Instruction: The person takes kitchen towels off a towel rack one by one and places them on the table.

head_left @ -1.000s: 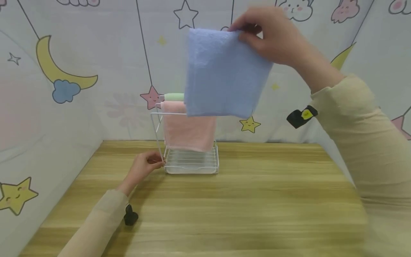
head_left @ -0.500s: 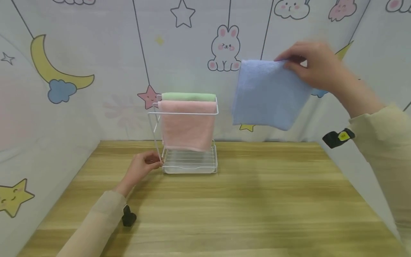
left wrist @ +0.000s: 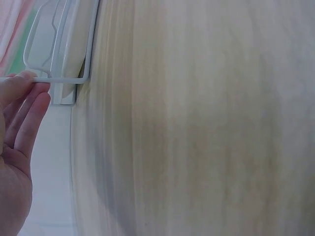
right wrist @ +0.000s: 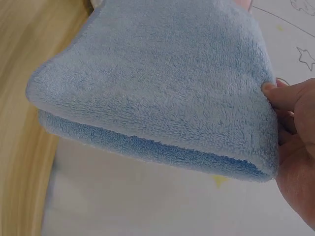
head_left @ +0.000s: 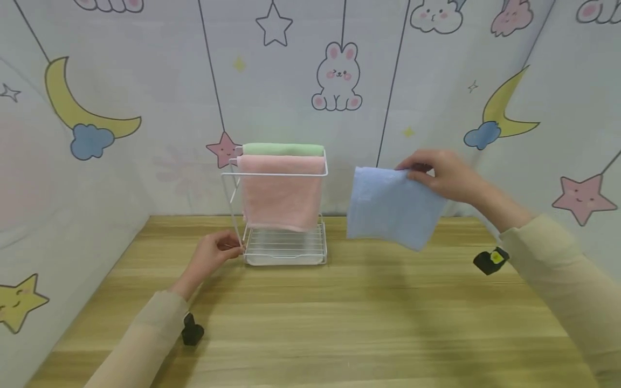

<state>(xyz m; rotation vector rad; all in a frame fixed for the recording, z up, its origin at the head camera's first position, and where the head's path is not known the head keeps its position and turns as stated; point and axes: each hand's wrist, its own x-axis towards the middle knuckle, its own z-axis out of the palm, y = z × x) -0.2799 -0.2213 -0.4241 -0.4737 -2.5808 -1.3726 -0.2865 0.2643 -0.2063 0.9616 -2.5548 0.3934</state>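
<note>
My right hand point(head_left: 443, 175) pinches a folded light-blue towel point(head_left: 390, 207) by its top edge, and the towel hangs to the right of a white wire rack point(head_left: 276, 174). In the right wrist view the blue towel point(right wrist: 162, 83) shows its fluffy pile and doubled layers, with the thumb point(right wrist: 283, 96) on its near face. My left hand point(head_left: 213, 258) grips the rack's lower left side; the left wrist view has thumb and fingers pinching the white wire point(left wrist: 64, 80). A pink towel point(head_left: 281, 199) drapes over one rack bar, a green towel point(head_left: 283, 150) over the bar behind it.
The rack stands toward the back of a wood-grain table point(head_left: 310, 323), with a wire shelf and tray point(head_left: 286, 260) at its base. A white curtain point(head_left: 291, 97) printed with stars, moons and a rabbit hangs behind and at both sides.
My right hand has carried the blue towel from in front of the rack to the right, then down toward the table. The left hand keeps its grip on the rack.
</note>
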